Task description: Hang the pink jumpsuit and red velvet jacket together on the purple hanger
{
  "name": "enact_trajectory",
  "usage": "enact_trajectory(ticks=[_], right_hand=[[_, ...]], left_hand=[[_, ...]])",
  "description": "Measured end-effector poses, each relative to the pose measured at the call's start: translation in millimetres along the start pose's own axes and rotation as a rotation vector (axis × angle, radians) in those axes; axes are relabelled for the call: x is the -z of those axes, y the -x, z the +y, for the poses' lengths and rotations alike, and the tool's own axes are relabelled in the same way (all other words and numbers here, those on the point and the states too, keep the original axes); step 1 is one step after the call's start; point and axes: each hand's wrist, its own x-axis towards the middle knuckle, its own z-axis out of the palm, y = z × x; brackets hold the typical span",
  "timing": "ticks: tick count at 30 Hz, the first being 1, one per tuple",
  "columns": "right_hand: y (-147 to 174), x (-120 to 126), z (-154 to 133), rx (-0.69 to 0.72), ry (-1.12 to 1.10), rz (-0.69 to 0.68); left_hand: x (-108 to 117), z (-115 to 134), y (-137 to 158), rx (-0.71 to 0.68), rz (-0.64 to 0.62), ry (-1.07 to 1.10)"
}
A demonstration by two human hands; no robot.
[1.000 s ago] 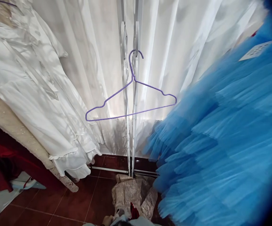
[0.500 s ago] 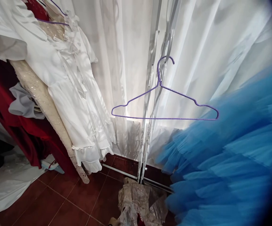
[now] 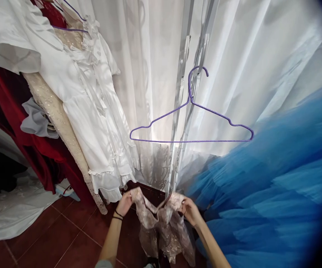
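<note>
Low in the view, a shiny pinkish-beige dress is held up between my hands, its top edge dipping in the middle. My left hand, with dark bands at the wrist, is closed on its left upper corner. The right upper corner is pinched by my right hand. Above and apart from both hands hangs a bare purple wire hanger; its hook is up near a metal bar. The lower part of the dress is partly out of sight.
White dress, beige beaded garment and red garments hang at the left. A blue tulle skirt fills the right side. White curtains and a metal frame stand behind, above dark red floor tiles.
Both hands have come into view holding the dress, raised and spread out from where it was bunched low down. The view has shifted slightly; the purple hanger stays hanging.
</note>
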Motion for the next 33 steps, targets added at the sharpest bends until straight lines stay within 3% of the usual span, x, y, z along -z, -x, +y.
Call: enact_trajectory(ticks=[3, 6, 7, 10, 12, 15, 18, 21, 23, 26, 29, 33], right_hand=[[-13, 7, -64, 0.022, -0.110, 0.109], [-8, -14, -131, 0.252, -0.158, 0.265], [-5, -25, -148, 0.343, -0.158, 0.301], [-2, -61, -175, 0.587, -0.099, 0.352], [-5, -74, -176, 0.723, -0.068, 0.406], [-12, -73, -165, 0.848, -0.037, 0.520], [-12, -55, -158, 0.920, 0.102, 0.567], [-7, -37, -163, 0.996, 0.189, 0.663], [-4, -27, -170, 1.018, 0.208, 0.726], [-2, -13, -180, 0.978, 0.257, 0.809], [-7, 6, -189, 0.884, 0.260, 0.871], [-30, 34, -206, 0.784, 0.090, 0.788]], left_hand=[[18, 66, -39, -0.130, 0.083, 0.096], [18, 147, -61, -0.301, 0.134, 0.113], [12, 172, -65, -0.443, 0.165, 0.086], [-16, 230, -72, -0.762, 0.226, 0.057], [-35, 252, -75, -0.844, 0.211, 0.066], [-55, 267, -77, -0.841, 0.112, 0.074], [-67, 273, -73, -0.801, -0.040, 0.008], [-77, 279, -68, -0.779, -0.156, -0.072], [-82, 282, -66, -0.760, -0.170, -0.116], [-88, 285, -67, -0.753, -0.094, -0.192], [-94, 287, -71, -0.810, 0.069, -0.280], [-100, 288, -77, -0.853, 0.296, -0.358]])
